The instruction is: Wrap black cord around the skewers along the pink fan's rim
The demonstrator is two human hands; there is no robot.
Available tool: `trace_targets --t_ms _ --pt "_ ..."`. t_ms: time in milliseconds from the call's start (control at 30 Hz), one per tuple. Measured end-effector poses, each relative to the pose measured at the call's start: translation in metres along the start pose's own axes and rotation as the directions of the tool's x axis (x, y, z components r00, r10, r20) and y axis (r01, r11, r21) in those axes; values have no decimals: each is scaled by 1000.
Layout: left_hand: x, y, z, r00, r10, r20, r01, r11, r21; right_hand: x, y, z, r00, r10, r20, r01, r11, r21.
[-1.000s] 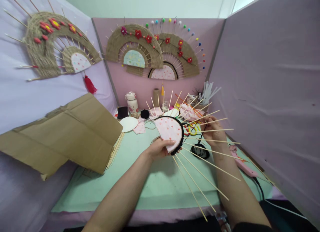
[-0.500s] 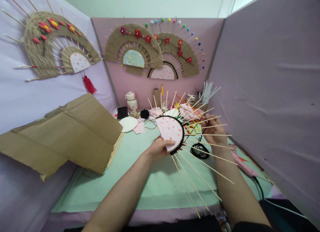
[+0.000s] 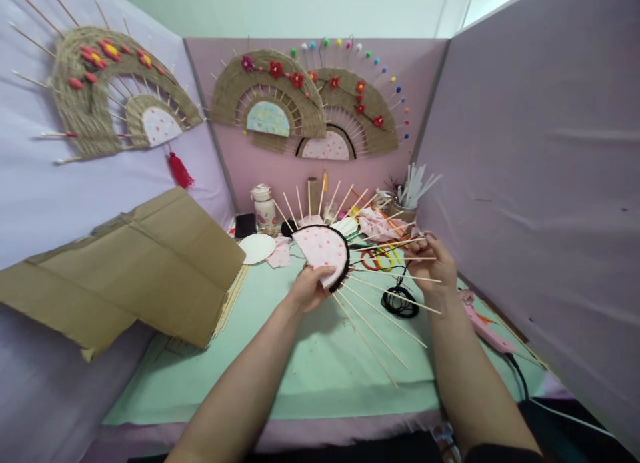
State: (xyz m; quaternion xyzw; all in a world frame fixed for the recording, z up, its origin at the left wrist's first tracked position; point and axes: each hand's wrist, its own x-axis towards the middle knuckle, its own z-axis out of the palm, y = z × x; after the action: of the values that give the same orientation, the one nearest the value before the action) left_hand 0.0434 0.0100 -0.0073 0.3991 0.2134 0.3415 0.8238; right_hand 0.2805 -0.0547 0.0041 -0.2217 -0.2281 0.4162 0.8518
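My left hand point(image 3: 311, 288) grips the lower end of a half-round fan piece point(image 3: 323, 248), thumb on its pink dotted fabric and fingers behind. Black cord edges its curve, and thin wooden sticks point(image 3: 376, 325) radiate outward from it. To the right, my right hand point(image 3: 434, 262) is closed on a black cord point(image 3: 373, 258) that runs across to the fan piece. Some stick tips pass in front of that hand. Below the cord, a coil of black cord point(image 3: 400, 303) lies on the table.
Scissors point(image 3: 384, 256) lie behind the sticks. A pink glue gun point(image 3: 487, 331) rests at the right. Folded cardboard point(image 3: 145, 270) leans at the left, near a white oval disc point(image 3: 257, 249). A bottle point(image 3: 263, 206) stands at the back. Finished fans point(image 3: 267, 83) hang on the partitions.
The fan piece has shifted left and slightly up with my left hand. My right hand has moved a little to the right, and the gap between the hands is wider.
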Motion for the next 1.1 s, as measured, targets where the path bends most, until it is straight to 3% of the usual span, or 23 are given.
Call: trace_targets --t_ms 200,400,700,1100 --pt "4 4 -4 992 103 -73 -105 994 -36 -2 -2 1 998 5 62 -3 1000 -25" --pt "5 4 -5 985 116 -130 -121 992 -32 -4 -2 3 992 -38 124 42 999 -31" --pt "6 3 -5 986 106 -131 -110 994 -20 -10 -7 7 985 -95 147 101 994 -30" --pt "0 6 -1 997 42 -69 -40 999 32 -1 -4 0 1000 -6 -3 6 1000 -16"
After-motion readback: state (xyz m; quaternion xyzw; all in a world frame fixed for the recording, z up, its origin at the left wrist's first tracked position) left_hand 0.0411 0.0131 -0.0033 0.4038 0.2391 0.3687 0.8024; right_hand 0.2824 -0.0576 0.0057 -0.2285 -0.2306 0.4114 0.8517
